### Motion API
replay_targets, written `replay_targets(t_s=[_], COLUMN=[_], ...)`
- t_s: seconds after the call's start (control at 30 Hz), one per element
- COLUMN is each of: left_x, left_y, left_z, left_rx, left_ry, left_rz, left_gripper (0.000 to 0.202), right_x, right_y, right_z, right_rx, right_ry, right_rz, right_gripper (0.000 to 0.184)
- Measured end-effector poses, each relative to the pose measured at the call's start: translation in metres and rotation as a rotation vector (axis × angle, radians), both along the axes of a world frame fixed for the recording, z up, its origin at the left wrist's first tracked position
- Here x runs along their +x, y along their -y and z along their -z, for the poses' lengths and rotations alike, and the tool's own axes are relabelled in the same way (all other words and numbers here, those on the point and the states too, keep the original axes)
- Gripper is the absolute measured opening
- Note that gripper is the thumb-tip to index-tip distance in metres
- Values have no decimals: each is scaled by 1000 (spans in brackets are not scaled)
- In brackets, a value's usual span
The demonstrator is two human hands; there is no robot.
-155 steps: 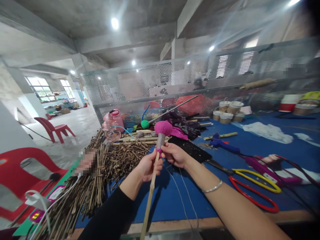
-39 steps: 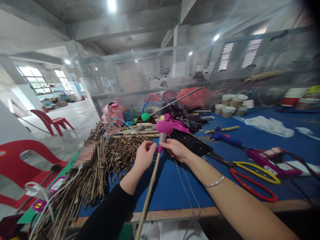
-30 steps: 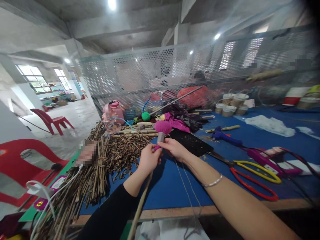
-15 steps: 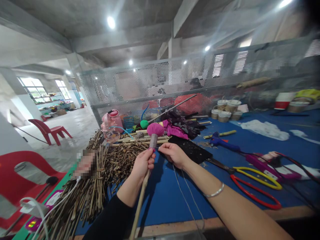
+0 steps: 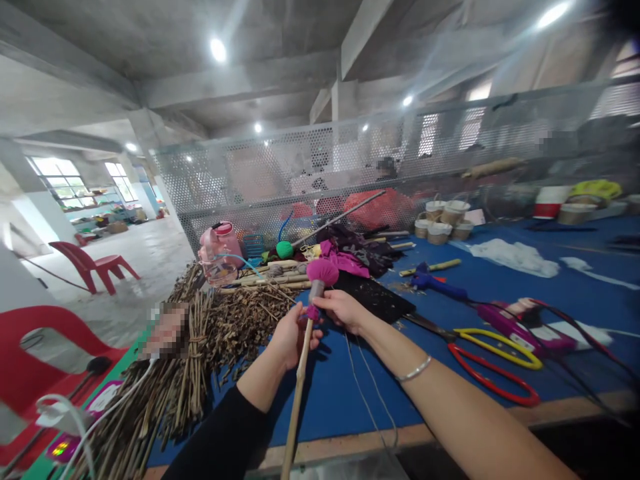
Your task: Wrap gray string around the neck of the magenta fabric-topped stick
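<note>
I hold a long bamboo stick [image 5: 296,407] upright over the blue table [image 5: 340,400]. Its top carries a round magenta cloth head [image 5: 323,271] above a grey wrapped neck. My left hand [image 5: 293,333] is closed around the stick just below the neck. My right hand [image 5: 343,309] pinches the neck from the right, and a thin grey thread [image 5: 367,393] hangs from it down past the table edge.
A pile of dry twigs and stalks [image 5: 200,347] lies left of my hands. Large red and yellow scissors [image 5: 493,370], a purple glue gun [image 5: 525,327] and a blue tool [image 5: 435,283] lie to the right. A pink bottle [image 5: 217,253], cloth scraps and cups stand before a perforated metal screen [image 5: 350,167].
Both hands stayed at the stick's neck, shifting their grip around it. The stick swayed left, then back upright. The camera view tilted and drifted slightly.
</note>
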State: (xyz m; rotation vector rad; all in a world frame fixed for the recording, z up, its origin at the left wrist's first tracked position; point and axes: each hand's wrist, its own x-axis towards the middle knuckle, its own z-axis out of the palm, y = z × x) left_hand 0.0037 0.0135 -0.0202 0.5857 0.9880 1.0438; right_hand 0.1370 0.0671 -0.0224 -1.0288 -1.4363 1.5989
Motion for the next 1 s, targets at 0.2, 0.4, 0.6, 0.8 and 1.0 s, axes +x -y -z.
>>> replay_targets(t_s=[0.2,0.4,0.6,0.8,1.0], left_x=[1,-8,-13,-13,-17], left_y=[4,1,0,2,7], left_z=[-2,-12,-16,-17,-20], left_rx=[233,315,313,336,199], left_ry=[-230,-254,-230,-196,201], left_rz=[-88,-186,-189,-172,85], left_gripper=[27,38,38,30,15], right_x=[-3,-4,-6,-4,-4], right_y=[3,6,10,6,5], right_z=[-4,-10,-15,-11,-7], right_rx=[23,90,94,78,33], right_ry=[-39,-151,-162,-181,-301], right_rz=[-33,45,56,59,-91], right_gripper=[37,36,36,38,38])
